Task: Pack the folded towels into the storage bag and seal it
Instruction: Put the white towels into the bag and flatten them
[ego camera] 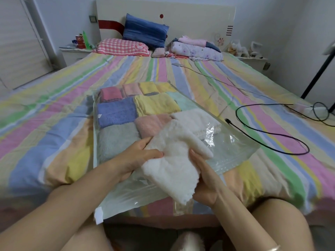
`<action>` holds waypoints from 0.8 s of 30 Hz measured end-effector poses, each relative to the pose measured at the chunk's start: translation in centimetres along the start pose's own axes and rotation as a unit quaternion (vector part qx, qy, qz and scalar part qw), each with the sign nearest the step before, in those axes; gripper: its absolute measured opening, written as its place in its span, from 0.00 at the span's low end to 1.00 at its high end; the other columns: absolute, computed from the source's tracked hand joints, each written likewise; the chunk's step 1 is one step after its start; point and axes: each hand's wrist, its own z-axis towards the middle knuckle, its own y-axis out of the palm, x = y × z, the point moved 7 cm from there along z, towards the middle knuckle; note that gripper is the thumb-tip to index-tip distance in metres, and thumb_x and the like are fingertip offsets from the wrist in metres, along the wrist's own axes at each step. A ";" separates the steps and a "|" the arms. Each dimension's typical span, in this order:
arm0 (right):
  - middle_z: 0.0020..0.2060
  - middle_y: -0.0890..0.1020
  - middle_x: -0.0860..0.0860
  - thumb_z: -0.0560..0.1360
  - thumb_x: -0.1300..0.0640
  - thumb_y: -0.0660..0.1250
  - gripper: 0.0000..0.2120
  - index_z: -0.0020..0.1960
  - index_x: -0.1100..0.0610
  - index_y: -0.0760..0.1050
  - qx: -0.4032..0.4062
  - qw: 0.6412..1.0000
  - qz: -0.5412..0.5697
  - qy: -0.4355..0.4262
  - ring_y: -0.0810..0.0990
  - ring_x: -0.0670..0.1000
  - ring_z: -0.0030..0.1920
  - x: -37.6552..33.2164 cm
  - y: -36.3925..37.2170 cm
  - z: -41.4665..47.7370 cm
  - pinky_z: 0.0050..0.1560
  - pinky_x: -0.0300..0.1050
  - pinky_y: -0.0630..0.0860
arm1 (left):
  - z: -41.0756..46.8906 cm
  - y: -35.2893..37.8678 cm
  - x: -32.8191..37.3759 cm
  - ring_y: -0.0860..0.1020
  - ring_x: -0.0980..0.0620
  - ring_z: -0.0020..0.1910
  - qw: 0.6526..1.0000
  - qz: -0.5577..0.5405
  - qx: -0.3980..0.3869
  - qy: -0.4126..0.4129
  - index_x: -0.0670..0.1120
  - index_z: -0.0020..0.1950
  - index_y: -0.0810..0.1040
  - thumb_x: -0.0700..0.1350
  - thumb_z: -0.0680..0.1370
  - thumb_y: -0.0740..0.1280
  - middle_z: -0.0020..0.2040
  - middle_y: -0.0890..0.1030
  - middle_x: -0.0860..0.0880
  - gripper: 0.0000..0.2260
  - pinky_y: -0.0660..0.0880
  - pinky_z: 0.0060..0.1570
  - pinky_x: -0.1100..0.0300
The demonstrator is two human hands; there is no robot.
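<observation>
On a striped bed [235, 98], the left hand [139, 156] and right hand [204, 176] both curl around a fluffy white towel [174, 160] at the bag [235, 147]'s near, open mouth. Beyond, folded towels [117, 111] already fill most of it. This one looks like the last, and sealing remains. Pillows [145, 31] lie farthest.

Striped bed [54, 109]: storage bag [235, 153], pillows [123, 47], clothes [197, 49]

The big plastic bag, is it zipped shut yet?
Open. The storage bag is unsealed at its near edge, and the left hand and right hand hold a fluffy white towel at its mouth.
</observation>
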 end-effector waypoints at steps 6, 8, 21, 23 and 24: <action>0.45 0.85 0.58 0.75 0.55 0.68 0.11 0.55 0.59 0.78 -0.472 0.861 0.158 0.101 0.85 0.55 0.45 0.7 0.2 0.9 0.46 0.50 0.80 | -0.2 -2.1 0.9 0.78 0.54 0.51 0.915 0.305 0.224 0.139 0.49 0.61 0.69 0.54 0.75 0.69 0.57 0.76 0.54 0.19 0.77 0.52 0.53; 0.45 0.85 0.58 0.75 0.56 0.69 0.12 0.56 0.60 0.77 -0.391 0.900 0.168 0.097 0.85 0.56 0.44 0.8 -0.5 3.1 0.44 0.50 0.80 | -1.4 -1.4 1.3 0.77 0.54 0.47 0.858 0.393 0.258 0.208 0.50 0.54 0.69 0.54 0.76 0.67 0.52 0.75 0.54 0.13 0.76 0.47 0.53; 0.66 0.76 0.54 0.56 0.67 0.75 0.42 0.70 0.54 0.70 -0.113 0.641 -0.345 -0.676 0.72 0.61 0.68 -4.5 -1.9 1.3 0.64 0.55 0.70 | -0.7 3.5 -2.8 0.75 0.51 0.56 0.731 0.661 -0.034 0.166 0.54 0.57 0.76 0.62 0.70 0.69 0.55 0.78 0.53 0.20 0.74 0.52 0.55; 0.67 0.75 0.54 0.54 0.65 0.78 0.44 0.69 0.52 0.72 -0.159 0.617 -0.424 -0.643 0.72 0.60 0.68 -1.8 -0.4 2.2 0.57 0.54 0.74 | -0.9 3.5 -2.1 0.78 0.52 0.54 0.740 0.650 -0.018 0.173 0.54 0.55 0.80 0.59 0.73 0.66 0.53 0.82 0.54 0.15 0.75 0.51 0.56; 0.68 0.74 0.54 0.54 0.64 0.77 0.44 0.69 0.52 0.72 -0.167 0.620 -0.441 -0.628 0.73 0.60 0.68 -0.9 -0.3 2.5 0.55 0.53 0.76 | -1.0 3.5 -1.7 0.79 0.52 0.52 0.735 0.654 0.003 0.183 0.53 0.53 0.81 0.56 0.74 0.65 0.51 0.83 0.54 0.12 0.75 0.50 0.56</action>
